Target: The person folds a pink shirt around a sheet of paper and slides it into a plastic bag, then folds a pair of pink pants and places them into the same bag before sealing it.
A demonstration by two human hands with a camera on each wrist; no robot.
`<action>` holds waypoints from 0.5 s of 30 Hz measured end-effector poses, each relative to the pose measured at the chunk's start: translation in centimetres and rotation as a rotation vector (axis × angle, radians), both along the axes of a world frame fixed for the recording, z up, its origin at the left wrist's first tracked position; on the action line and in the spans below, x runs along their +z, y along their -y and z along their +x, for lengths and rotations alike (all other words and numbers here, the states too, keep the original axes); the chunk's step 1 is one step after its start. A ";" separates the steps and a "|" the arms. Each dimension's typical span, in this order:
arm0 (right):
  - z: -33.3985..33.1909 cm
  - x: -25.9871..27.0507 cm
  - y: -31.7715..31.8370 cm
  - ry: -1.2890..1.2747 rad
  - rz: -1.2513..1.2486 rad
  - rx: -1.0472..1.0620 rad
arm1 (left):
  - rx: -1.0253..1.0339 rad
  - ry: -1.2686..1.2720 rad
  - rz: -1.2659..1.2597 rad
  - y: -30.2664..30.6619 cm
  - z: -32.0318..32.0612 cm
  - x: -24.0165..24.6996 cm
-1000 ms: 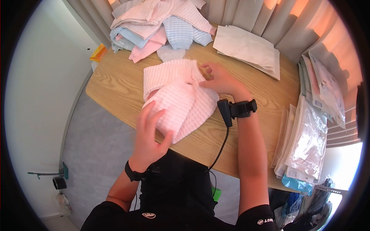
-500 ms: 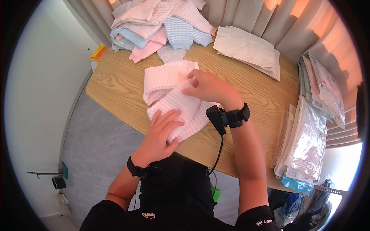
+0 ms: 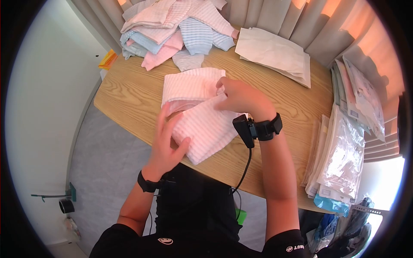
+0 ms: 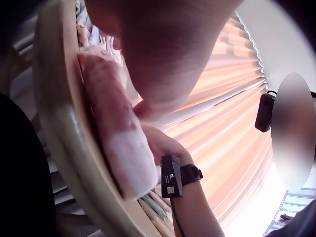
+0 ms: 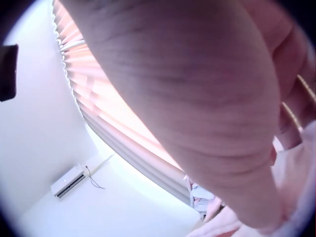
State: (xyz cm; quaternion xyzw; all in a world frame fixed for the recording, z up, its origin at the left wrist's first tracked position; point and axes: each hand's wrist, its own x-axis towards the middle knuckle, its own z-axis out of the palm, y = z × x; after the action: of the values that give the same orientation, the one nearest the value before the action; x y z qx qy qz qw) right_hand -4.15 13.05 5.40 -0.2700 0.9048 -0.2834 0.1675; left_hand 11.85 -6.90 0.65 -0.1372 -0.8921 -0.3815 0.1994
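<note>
Both your grips are at the pink garment (image 3: 204, 131), which lies folded by the near edge of the worktop (image 3: 297, 129). Your left grip (image 3: 165, 142) is spread loosely along the garment's left side; your right grip (image 3: 246, 99) bends over its upper right part, though whether it pinches cloth you cannot tell. With the near corner so close to the edge, a tug toward you could drag it over. Moving one layer with the left side unpinned would probably skew the folds.
</note>
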 end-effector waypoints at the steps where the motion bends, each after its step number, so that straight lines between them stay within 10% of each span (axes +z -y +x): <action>1: 0.1 0.0 0.2 0.008 -0.011 -0.028 | 0.091 0.030 0.051 -0.1 -0.3 0.2; 10: -1.2 -0.5 1.8 0.162 -0.003 0.170 | 0.035 0.278 -0.384 1.2 -1.0 0.5; 15: 1.1 -0.4 1.8 0.041 -0.132 -0.049 | 0.020 0.316 -0.341 0.9 -1.4 0.8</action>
State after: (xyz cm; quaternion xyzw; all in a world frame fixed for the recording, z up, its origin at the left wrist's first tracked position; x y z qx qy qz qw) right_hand -3.09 11.24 4.97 -0.2523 0.8869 -0.3519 0.1609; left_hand 10.43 -7.76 1.40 -0.0988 -0.9651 -0.2398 0.0348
